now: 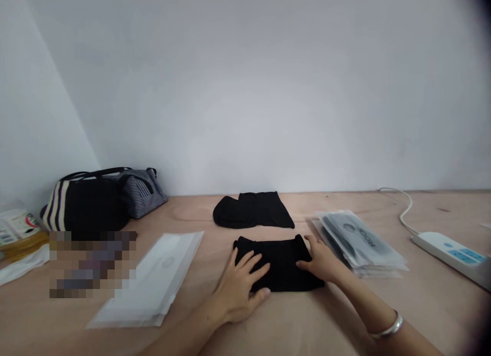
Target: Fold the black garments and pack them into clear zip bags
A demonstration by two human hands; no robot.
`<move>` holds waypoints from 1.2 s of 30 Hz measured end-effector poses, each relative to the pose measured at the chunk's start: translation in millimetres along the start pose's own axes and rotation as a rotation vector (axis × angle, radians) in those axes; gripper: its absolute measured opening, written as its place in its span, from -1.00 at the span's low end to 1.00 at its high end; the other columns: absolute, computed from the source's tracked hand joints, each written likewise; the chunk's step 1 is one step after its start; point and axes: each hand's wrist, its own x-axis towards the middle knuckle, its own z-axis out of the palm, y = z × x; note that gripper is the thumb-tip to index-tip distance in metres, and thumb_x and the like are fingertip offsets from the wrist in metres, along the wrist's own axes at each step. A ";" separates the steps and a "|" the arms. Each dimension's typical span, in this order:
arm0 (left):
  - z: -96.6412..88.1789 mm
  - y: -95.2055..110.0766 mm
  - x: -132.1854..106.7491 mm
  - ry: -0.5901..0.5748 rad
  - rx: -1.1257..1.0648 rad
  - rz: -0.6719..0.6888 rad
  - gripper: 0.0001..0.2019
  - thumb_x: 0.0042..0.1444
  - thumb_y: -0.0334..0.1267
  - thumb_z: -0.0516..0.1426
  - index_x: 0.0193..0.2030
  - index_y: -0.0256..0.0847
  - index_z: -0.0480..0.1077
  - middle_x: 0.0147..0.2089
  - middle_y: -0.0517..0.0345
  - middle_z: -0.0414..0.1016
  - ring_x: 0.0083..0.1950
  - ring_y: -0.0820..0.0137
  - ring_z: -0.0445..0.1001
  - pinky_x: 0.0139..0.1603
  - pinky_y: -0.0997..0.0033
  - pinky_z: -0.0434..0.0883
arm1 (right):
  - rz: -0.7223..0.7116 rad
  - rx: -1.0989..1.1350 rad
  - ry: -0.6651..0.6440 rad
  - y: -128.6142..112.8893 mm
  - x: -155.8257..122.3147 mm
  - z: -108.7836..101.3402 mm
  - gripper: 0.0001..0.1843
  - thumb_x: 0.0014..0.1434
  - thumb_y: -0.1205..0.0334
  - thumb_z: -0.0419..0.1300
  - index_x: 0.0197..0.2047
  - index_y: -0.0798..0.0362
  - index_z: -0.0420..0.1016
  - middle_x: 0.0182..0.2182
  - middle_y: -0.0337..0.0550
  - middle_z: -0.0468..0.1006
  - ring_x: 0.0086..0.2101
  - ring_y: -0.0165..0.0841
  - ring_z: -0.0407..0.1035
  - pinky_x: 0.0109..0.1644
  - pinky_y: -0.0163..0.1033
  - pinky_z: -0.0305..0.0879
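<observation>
A folded black garment [282,261] lies on the wooden table [268,325] in front of me. My left hand [240,287] rests flat on its left part with the fingers spread. My right hand [322,261] lies on its right edge, fingers stretched out toward the cloth; a silver bangle [388,328] circles that wrist. Farther back, near the wall, sits a second pile of black cloth [253,210], apart from both hands.
A stack of clear packaged items [360,243] lies right of the garment. White flat bags [153,279] lie to the left. A striped bag [99,200] stands at the back left. A white power strip [452,253] with its cord is at the right.
</observation>
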 end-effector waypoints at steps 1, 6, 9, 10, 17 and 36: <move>0.4 1.0 -1.7 -0.063 0.024 0.021 -0.54 0.11 -0.03 0.00 0.16 0.04 0.12 0.20 0.11 0.17 0.22 0.10 0.05 0.16 -0.23 -0.12 | 0.017 0.044 -0.020 0.6 -0.2 1.4 -0.19 -0.21 0.17 0.24 0.12 0.20 0.07 -0.10 0.12 0.34 -0.11 -0.15 0.30 -0.10 -0.16 0.19; 4.9 -3.4 -21.7 0.013 0.106 -0.153 -0.22 0.01 0.09 0.03 0.29 -0.12 -0.24 0.30 0.03 -0.08 0.28 0.09 -0.14 0.21 -0.13 -0.19 | 0.228 0.435 -0.136 -6.3 -0.6 0.6 -0.12 -0.26 0.32 0.24 0.15 0.16 -0.01 -0.22 0.00 0.44 -0.21 -0.18 0.37 -0.25 -0.21 0.28; 6.9 -12.9 -40.7 0.024 0.129 -0.348 -0.04 -0.12 0.20 0.06 0.29 -0.29 -0.28 0.29 -0.11 -0.10 0.27 0.02 -0.13 0.21 -0.07 -0.12 | 0.307 0.660 -0.194 -13.6 1.3 -7.2 -0.24 -0.14 0.33 0.14 0.15 0.16 -0.04 -0.28 -0.06 0.47 -0.31 -0.29 0.42 -0.32 -0.27 0.32; 6.8 -16.1 -46.2 0.001 0.133 -0.417 -0.01 -0.15 0.24 0.05 0.29 -0.35 -0.25 0.29 -0.17 -0.10 0.27 -0.01 -0.13 0.20 -0.06 -0.09 | 0.308 0.690 -0.197 -17.5 2.5 -10.6 -0.29 -0.10 0.31 0.12 0.14 0.16 -0.03 -0.27 -0.05 0.47 -0.31 -0.31 0.43 -0.32 -0.29 0.33; -1.4 -21.6 -54.1 -0.091 0.095 -0.588 0.05 -0.28 0.29 0.07 0.26 -0.38 -0.12 0.28 -0.28 -0.12 0.27 0.00 -0.15 0.20 -0.03 -0.10 | 0.134 0.610 -0.099 -82.8 17.4 -17.4 -0.27 -0.11 0.23 0.16 0.14 0.12 -0.01 -0.22 0.00 0.45 -0.26 -0.23 0.39 -0.29 -0.21 0.30; -11.6 -21.2 -36.1 0.104 0.050 -0.163 -0.28 0.00 0.05 0.08 0.26 -0.12 -0.10 0.29 0.00 -0.06 0.27 0.11 -0.10 0.19 0.00 0.03 | -0.751 -0.014 -0.170 -82.2 -22.4 0.5 -0.40 -0.13 -0.07 0.22 -0.03 0.04 0.38 -0.28 -0.08 0.39 -0.27 -0.25 0.28 -0.23 -0.21 0.20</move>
